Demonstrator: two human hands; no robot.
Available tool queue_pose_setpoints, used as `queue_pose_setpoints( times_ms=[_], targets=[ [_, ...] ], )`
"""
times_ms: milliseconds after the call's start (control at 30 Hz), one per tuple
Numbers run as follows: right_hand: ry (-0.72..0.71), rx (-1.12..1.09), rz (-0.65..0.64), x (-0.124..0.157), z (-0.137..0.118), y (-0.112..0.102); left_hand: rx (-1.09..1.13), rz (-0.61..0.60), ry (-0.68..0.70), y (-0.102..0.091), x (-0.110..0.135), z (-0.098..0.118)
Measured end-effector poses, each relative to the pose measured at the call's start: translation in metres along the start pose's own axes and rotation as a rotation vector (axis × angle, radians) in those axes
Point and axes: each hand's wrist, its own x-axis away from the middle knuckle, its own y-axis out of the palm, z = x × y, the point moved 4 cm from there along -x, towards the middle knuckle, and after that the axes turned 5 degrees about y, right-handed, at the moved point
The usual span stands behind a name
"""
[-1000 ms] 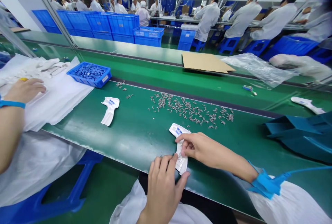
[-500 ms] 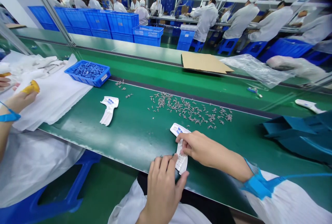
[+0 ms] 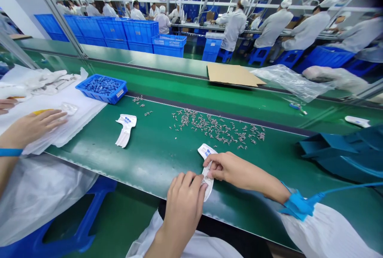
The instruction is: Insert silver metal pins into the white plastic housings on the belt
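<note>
A white gun-shaped plastic housing half [image 3: 208,188] with blue parts at its upper end lies on the green bench in front of me. My right hand [image 3: 224,166] reaches over it from the right, fingertips pinched together against its inside; whatever they hold is hidden. From the near side, my left hand [image 3: 184,200] has its fingers and thumb closed at the lower part of the housing half. A similar white housing half [image 3: 125,130] with blue parts lies further left, untouched. Behind my hands many small metal parts [image 3: 215,126] are scattered.
A blue tray [image 3: 118,95] of small blue parts stands back left, beside white sheeting [image 3: 68,126]. A co-worker's hand [image 3: 38,126] rests there. To the right are a teal bin [image 3: 344,154] and another white part [image 3: 357,121]. Cardboard [image 3: 233,75] lies behind the bench.
My left thumb has moved in towards its fingers at the housing half. My right hand keeps nearly the same grip. The co-worker's hand at left has moved right and flattened on the sheeting.
</note>
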Motion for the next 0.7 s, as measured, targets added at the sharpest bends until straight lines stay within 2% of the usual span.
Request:
queue_pose_setpoints(
  times_ms=[133, 267, 433, 600, 700],
  targets=[
    [-0.023, -0.032, 0.068, 0.01, -0.004, -0.003, -0.164, -0.074, 0.052, -0.003, -0.011, -0.001],
    [-0.014, -0.045, 0.131, 0.018, -0.003, -0.001, -0.233, -0.119, 0.127, -0.002, -0.017, 0.003],
    [0.039, -0.059, 0.341, 0.024, 0.005, 0.003, -0.282, -0.191, 0.221, -0.004, -0.027, 0.008],
    [0.006, -0.08, 0.409, 0.028, 0.012, 0.012, -0.313, -0.253, 0.267, -0.012, -0.035, 0.012],
    [0.059, -0.069, 0.559, 0.031, 0.02, 0.017, -0.283, -0.287, 0.265, -0.018, -0.039, 0.014]
  ],
)
